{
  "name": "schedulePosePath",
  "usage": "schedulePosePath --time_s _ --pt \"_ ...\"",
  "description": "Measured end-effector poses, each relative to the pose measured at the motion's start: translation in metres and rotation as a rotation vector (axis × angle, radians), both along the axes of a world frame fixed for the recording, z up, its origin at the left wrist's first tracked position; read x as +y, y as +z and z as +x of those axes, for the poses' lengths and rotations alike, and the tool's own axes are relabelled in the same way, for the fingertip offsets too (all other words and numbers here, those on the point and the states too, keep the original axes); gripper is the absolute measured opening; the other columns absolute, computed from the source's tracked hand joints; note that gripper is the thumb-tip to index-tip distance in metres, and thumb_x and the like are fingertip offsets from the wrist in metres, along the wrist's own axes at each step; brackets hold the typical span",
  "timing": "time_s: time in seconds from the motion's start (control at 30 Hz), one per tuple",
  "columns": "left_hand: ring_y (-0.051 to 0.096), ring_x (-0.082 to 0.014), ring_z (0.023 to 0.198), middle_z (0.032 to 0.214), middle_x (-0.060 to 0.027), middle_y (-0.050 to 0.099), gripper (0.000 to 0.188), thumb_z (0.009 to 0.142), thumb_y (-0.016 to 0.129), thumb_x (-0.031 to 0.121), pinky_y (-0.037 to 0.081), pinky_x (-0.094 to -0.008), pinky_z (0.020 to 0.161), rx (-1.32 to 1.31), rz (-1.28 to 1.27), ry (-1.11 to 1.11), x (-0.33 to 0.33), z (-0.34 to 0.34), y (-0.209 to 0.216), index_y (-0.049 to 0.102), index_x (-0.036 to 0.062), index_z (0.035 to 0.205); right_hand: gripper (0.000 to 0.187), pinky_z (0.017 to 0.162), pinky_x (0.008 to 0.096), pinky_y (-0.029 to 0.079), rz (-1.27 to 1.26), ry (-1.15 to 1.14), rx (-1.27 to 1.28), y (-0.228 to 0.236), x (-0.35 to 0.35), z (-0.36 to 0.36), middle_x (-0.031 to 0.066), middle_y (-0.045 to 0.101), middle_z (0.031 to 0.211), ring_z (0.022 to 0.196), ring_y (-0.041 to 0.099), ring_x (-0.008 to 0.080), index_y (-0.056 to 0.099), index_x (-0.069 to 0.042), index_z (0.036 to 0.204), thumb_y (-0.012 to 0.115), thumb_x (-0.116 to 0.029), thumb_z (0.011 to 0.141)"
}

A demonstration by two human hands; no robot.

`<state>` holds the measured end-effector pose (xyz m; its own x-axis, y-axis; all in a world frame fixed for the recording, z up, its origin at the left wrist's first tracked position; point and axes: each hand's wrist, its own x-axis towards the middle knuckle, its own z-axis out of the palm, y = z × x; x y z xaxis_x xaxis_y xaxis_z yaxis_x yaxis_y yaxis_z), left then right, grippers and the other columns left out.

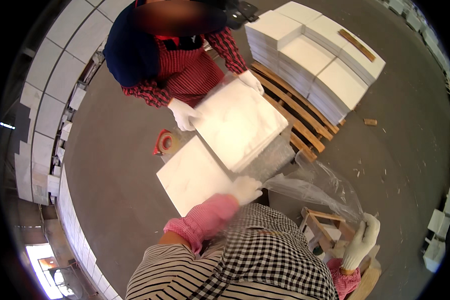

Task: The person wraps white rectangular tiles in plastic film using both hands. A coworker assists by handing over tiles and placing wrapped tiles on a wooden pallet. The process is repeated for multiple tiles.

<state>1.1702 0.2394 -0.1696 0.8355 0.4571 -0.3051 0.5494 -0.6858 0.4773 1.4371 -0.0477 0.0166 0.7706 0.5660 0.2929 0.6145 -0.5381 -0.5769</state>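
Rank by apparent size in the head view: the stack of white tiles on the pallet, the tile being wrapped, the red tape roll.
1. Stack of white tiles
2. Tile being wrapped
3. Red tape roll

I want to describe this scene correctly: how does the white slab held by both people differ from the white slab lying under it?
The upper slab is gripped by gloved hands and partly wrapped in clear plastic film; the lower slab lies bare and untouched. The upper slab's surface looks uneven, the lower smooth. Both are white and square.

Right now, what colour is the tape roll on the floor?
Red, seen in the head view: the tape roll beside the white slabs.
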Motion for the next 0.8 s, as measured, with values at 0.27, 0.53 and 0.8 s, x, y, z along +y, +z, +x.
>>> schedulePosePath --time_s 0.27,0.53,0.8 --pt "0.074 -0.0316 0.104 0.101 -0.0161 0.078 0.037 0.098 0.065 0.036 0.056 -0.0411 0.092 0.341 -0.303 0.098 0.106 -0.011 0.118 0.079 0.003 0.107 0.015 0.103 0.0399 0.055 0.9 0.147 1.082 -0.036 0.1 0.046 0.0193 0.056 0.142 0.125 0.058 0.0298 0.051 -0.005 0.088 0.062 -0.01 0.096" --pt "0.064 -0.0387 0.122 0.134 -0.0209 0.068 0.049 0.096 0.071 0.032 0.05 -0.0463 0.105 -0.157 0.573 0.753 0.213 -0.003 0.072 0.066 0.0025 0.135 0.024 0.056 0.0234 0.046 1.116 0.386 1.809 -0.133 0.188 0.193 0.0072 0.058 0.102 0.066 0.049 0.0066 0.05 -0.004 0.097 0.051 -0.025 0.108" --pt "0.065 -0.0432 0.121 0.131 -0.0275 0.069 0.058 0.095 0.067 0.043 0.049 -0.0475 0.104 0.123 0.234 0.886 0.414 0.012 0.033 0.068 -0.0029 0.129 0.013 0.07 0.0305 0.056 -0.113 0.683 1.041 -0.158 0.271 0.134 0.0091 0.07 0.084 0.074 0.068 0.0169 0.07 -0.001 0.105 0.07 -0.006 0.093"
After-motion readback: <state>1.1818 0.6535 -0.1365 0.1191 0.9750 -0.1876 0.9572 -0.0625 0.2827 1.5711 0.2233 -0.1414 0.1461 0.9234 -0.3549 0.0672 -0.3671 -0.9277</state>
